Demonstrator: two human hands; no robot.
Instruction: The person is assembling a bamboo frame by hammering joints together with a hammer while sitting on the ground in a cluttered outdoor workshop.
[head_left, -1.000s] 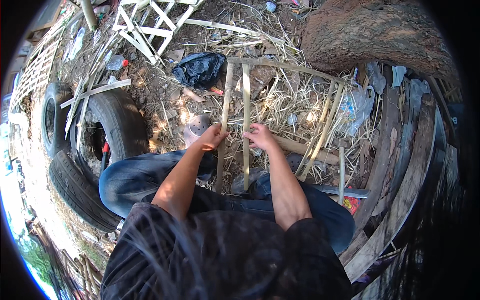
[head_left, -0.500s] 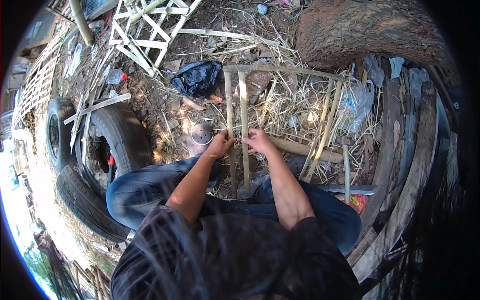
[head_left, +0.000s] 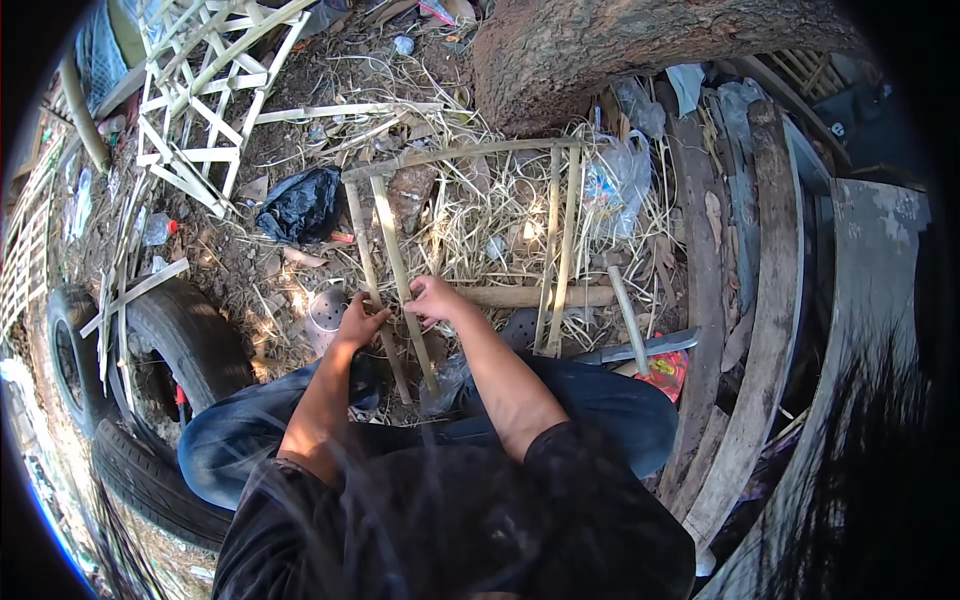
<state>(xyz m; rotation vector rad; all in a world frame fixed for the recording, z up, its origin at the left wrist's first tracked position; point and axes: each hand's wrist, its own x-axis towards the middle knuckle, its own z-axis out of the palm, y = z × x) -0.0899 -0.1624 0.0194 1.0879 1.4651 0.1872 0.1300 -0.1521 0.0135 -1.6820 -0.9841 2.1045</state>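
A frame of split bamboo lies on the ground in front of me, with a crosspiece (head_left: 460,153) along its far side. My left hand (head_left: 360,323) is closed with its fingertips at the left bamboo strip (head_left: 362,232). Just beside it, my right hand (head_left: 437,300) pinches the neighbouring, paler bamboo strip (head_left: 390,232) between thumb and fingers. The two strips stand a small gap apart and run toward my lap. Two more strips (head_left: 562,240) form the frame's right side. Under the frame lies a thick bamboo pole (head_left: 490,297).
A long blade (head_left: 640,346) lies by my right knee, under a short bamboo stick (head_left: 629,320). Tyres (head_left: 185,330) lie at the left. A black plastic bag (head_left: 300,205), a woven bamboo lattice (head_left: 215,110) and a tree trunk (head_left: 600,60) are beyond. Weathered planks (head_left: 770,300) edge the right.
The view has turned, so the scene sits further left and slightly tilted. Both hands stay at the same two bamboo strips, with only small finger shifts.
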